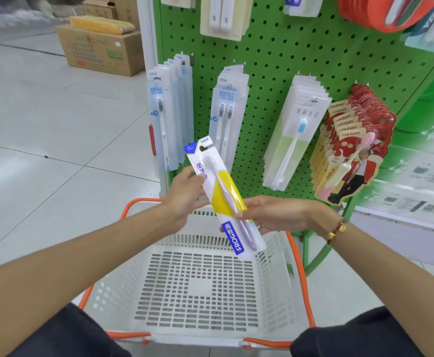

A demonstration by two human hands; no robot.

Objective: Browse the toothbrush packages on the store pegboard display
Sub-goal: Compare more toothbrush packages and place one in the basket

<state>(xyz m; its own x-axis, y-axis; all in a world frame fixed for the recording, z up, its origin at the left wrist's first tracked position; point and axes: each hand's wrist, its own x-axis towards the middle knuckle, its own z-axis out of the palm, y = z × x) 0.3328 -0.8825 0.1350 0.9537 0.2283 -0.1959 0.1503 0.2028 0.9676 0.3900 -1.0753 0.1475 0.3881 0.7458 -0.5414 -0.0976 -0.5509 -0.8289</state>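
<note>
Head view looks down over a white shopping basket (159,284) with orange handles, standing just before the green pegboard (275,55); both hands are raised above it, between them one FROG toothbrush package (223,199) — white card with a yellow panel and a lilac brush inside — held tilted, hang-hole end up and to the left. Left hand (185,194) pinches the upper part of the pack, thumb on its printed face, fingers curled behind; right hand (272,213) grips the lower part from the right, thumb over the front, the other fingers mostly hidden behind the card. So one pack is off its peg and under inspection — browsing seems well begun; the basket holds nothing that I can see. Left unexamined, as I judge it: the single-brush blue packs (165,117), the twin-brush packs (227,112), the green-card packs (293,135) and the red canban packs (352,145), all hanging on hooks; whether the held pack goes back or into the basket is undecided.
</note>
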